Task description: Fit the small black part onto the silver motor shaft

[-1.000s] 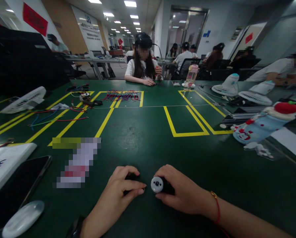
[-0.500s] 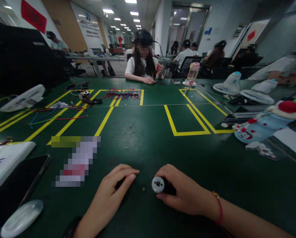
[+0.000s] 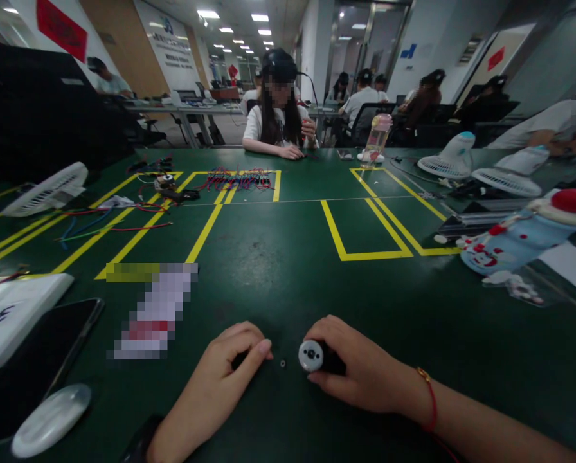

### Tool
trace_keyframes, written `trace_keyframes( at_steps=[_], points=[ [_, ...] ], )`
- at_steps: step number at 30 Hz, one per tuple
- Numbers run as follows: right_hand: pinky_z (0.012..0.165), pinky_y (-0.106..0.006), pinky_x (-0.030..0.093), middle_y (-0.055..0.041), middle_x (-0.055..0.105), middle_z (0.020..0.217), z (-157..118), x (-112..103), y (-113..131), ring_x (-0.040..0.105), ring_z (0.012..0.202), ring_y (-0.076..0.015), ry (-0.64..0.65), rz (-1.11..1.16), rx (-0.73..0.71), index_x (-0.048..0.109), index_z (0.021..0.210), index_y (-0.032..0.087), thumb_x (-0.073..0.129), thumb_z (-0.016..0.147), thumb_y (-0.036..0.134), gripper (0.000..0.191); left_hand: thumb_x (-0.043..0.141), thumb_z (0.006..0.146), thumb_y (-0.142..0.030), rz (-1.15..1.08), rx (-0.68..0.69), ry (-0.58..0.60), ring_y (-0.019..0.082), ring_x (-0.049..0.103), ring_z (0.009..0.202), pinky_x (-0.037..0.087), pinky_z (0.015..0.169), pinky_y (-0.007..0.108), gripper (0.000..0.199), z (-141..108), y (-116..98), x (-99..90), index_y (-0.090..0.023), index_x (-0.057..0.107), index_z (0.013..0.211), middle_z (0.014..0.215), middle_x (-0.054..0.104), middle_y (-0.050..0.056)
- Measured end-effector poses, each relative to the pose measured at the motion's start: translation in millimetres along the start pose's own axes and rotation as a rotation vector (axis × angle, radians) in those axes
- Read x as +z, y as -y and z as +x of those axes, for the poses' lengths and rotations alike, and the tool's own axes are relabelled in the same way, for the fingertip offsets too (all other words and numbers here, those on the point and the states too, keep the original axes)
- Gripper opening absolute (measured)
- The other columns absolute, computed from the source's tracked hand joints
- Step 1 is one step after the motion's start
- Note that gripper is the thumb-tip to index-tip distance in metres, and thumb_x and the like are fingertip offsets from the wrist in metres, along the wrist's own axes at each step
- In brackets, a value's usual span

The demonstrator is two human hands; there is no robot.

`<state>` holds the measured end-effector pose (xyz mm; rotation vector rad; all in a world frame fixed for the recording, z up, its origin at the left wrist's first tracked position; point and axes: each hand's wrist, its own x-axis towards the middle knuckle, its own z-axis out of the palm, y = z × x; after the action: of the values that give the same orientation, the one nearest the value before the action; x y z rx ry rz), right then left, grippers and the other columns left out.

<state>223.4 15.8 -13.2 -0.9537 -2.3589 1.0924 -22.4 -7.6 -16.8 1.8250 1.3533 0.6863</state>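
R hand (image 3: pixel 360 376) fingers pinch small motor (image 3: pixel 312 355): black body, round silver face.

A small cylindrical motor (image 3: pixel 317 357) lay on its side on the green table mat, its dark body wrapped by the right hand (image 3: pixel 360 373), its round silver end face turned toward the left hand (image 3: pixel 225 373). A tiny dark ring-shaped part (image 3: pixel 283 364) sat loose on the mat between the two hands, just beside the silver face. The left hand curled over a small black piece (image 3: pixel 240 359), mostly hidden.
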Motion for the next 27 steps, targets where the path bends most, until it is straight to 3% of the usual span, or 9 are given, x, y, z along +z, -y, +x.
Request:
trace_keyframes(
  at_steps=[6,9,16,21,27],
  points=[
    [0.079,-0.031,0.041,-0.0037,0.057,0.1,1.2,0.0,1.0,0.05,0.089,-0.018,-0.007,0.001,-0.014,0.053,0.103,0.02,0.066,0.075,0.015,0.031,0.045,0.087,-0.011,0.161,0.036,0.026,0.021,0.054,0.085,0.041,0.078,0.033,0.014,-5.2,-3.7,3.5,-0.021,0.054,0.082,0.088,0.06,0.002],
    [0.077,-0.032,0.041,-0.0037,0.057,0.099,1.5,0.0,0.2,0.05,0.088,-0.0181,-0.007,0.003,-0.009,0.053,0.103,0.02,0.066,0.076,0.016,0.03,0.049,0.078,-0.006,0.223,0.044,0.032,0.022,0.053,0.087,0.041,0.077,0.034,0.018,-7.0,-4.5,4.5,-0.022,0.051,0.088,0.093,0.058,0.003],
    [0.077,-0.032,0.041,-0.0041,0.057,0.101,1.1,0.8,-0.8,0.05,0.089,-0.0189,-0.005,-0.003,-0.002,0.053,0.104,0.02,0.066,0.076,0.016,0.031,0.064,0.079,-0.022,0.324,0.109,0.064,0.025,0.054,0.092,0.039,0.079,0.037,0.015,-1.5,-6.2,8.7,-0.024,0.06,0.093,0.099,0.06,0.003],
    [0.077,-0.032,0.041,-0.0041,0.057,0.1,1.8,0.8,0.0,0.05,0.089,-0.0187,-0.009,-0.001,-0.008,0.053,0.103,0.02,0.065,0.076,0.016,0.03,0.062,0.082,-0.022,0.344,0.127,0.059,0.023,0.056,0.087,0.04,0.075,0.035,0.01,1.0,-1.8,11.2,-0.026,0.065,0.09,0.094,0.062,0.002],
    [0.076,-0.032,0.041,-0.0037,0.058,0.099,2.8,1.5,-0.4,0.05,0.088,-0.0189,-0.009,0.005,-0.005,0.053,0.103,0.02,0.067,0.075,0.016,0.031,0.056,0.089,-0.022,0.141,0.098,-0.022,0.02,0.057,0.091,0.045,0.079,0.031,0.011,4.6,-15.7,5.9,-0.025,0.064,0.094,0.099,0.059,0.003]
  ],
)
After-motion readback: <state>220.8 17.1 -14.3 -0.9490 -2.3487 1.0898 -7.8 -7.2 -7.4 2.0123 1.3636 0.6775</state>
